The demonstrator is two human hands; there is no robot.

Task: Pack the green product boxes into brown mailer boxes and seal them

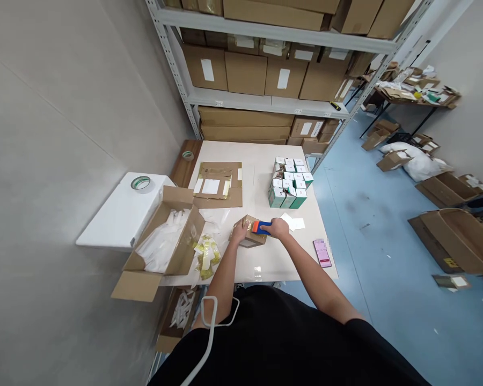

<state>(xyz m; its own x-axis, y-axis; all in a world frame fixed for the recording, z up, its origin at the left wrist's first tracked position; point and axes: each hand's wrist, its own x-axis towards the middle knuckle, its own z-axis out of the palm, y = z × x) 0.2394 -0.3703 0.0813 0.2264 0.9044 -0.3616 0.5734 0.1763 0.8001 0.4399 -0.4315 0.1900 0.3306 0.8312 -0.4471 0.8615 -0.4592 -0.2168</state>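
Observation:
A small brown cardboard box [250, 237] lies on the white table [265, 257] near its front edge. My left hand [239, 232] grips the box's left side, fingers closed on it. My right hand [277, 228] is wrapped round a blue and orange tape dispenser [260, 227], which rests on top of the box. Just right of my right hand lie white paper slips [293, 222].
A stack of green and white small boxes [288, 182] stands at the table's back right. Flattened cardboard [219, 184] lies at the back left. An open carton with white bags [167, 241] and yellow tape scraps [206, 254] sit left. A phone [322, 253] lies right. Shelves of cartons stand behind.

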